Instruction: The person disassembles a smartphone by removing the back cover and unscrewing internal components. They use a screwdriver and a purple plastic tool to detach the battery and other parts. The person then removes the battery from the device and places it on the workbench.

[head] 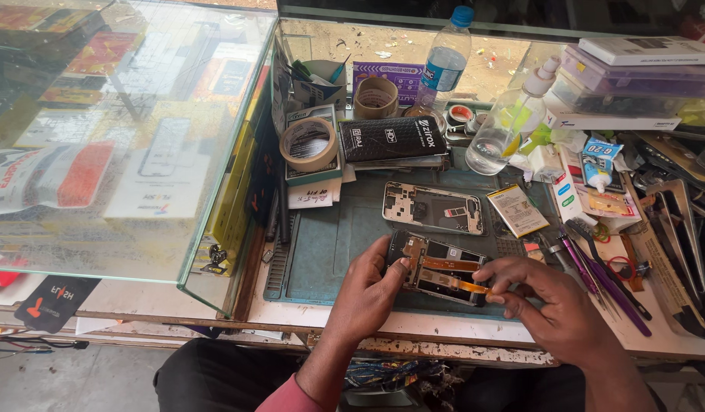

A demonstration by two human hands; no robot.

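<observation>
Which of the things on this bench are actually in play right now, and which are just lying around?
In hand:
- opened phone, steadied by the left hand
- orange flex cable, pinched by the right hand

Lying about:
- second phone frame on the blue mat
- small battery
- tape rolls
- water bottle
- pump bottle
- tweezers and tools

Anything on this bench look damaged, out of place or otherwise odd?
The phone under both hands lies opened, its insides bare. The left hand steadies it while the right hand pinches an orange ribbon cable lifted askew off it. A second opened phone frame lies on the mat behind. Nothing looks spilled.
</observation>
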